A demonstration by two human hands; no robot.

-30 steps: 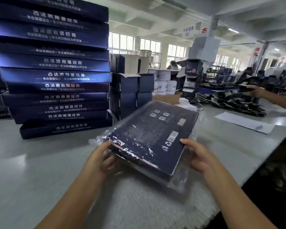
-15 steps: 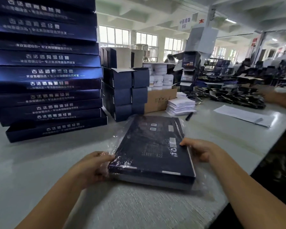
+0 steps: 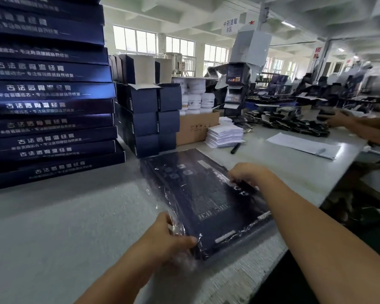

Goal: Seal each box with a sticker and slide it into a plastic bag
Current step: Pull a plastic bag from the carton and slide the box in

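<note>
On the grey tabletop, in the middle of my view, the dark blue box lies flat with the clear plastic bag around it. The film is wrinkled along the box's left side and bunched at its near corner. My left grip holds that near-left corner, thumb on top and fingers curled over film and box edge. My right grip is on the right long edge of the box, fingers bent down and closed on this edge. Whether the bag mouth is closed I cannot tell.

Left of the box and behind it stands a tall stack of flat boxes, the same dark blue with white letters. Directly behind the box are small dark cartons piled up, then a brown cardboard case with white jars above it. Behind the box to the right lie a pile of white leaflets, a black marker just beside the pile, and a white sheet. Far right of the box, another person's hands are among dark flat packs.
</note>
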